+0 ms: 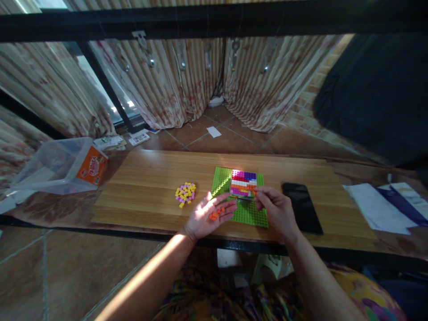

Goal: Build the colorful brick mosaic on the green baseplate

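Ideally, hold the left hand [204,217], grip released, level beneath the orange bricks [213,216], lower centre. What the right hand's [280,208] grip holds, I cannot tell.

Several small orange bricks [213,216] lie loose in the upturned left hand [203,218]. The green studded board [249,216] lies flat, studs up. Over its far part sits a squarish brick panel [244,182], banded purple, red, white, orange and pink; its near edge seems, from this distance, uneven.
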### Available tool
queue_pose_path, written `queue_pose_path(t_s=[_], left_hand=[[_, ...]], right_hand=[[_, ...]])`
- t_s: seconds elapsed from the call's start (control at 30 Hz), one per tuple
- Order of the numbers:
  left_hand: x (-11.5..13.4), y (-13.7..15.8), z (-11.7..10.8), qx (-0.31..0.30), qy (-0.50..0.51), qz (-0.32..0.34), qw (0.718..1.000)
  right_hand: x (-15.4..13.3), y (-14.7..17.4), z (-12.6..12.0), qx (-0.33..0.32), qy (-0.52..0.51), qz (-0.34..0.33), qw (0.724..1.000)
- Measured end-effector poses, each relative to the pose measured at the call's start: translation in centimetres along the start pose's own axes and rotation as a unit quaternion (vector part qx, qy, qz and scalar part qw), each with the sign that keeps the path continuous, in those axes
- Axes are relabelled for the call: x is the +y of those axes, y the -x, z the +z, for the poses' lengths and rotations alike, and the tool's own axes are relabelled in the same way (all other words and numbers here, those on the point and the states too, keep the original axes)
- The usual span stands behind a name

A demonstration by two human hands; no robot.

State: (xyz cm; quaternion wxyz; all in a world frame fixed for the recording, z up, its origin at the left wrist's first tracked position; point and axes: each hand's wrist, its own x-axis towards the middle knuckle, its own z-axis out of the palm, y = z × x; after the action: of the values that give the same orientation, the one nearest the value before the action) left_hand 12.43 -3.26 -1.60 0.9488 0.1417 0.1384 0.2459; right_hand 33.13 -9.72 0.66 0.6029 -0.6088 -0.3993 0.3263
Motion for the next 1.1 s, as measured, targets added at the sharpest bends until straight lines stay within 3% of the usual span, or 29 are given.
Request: queue_pose_path(t_s=[0.33, 0.77, 1.1], left_hand=[[-0.1, 0.1, 0.0, 0.003, 0.007, -0.003, 1.000], [0.0, 0.0, 0.0, -0.004, -0.007, -0.003, 1.000], [0.0, 0.0, 0.1, 0.005, 0.007, -0.009, 1.000]], right_hand=[[0.2, -0.3, 0.4, 0.023, 0.022, 0.017, 0.999], [1.1, -0.3, 1.4, 0.114, -0.018, 0.024, 0.993], [1.0, -0.5, 1.6, 0.107, -0.038, 0.029, 0.993]])
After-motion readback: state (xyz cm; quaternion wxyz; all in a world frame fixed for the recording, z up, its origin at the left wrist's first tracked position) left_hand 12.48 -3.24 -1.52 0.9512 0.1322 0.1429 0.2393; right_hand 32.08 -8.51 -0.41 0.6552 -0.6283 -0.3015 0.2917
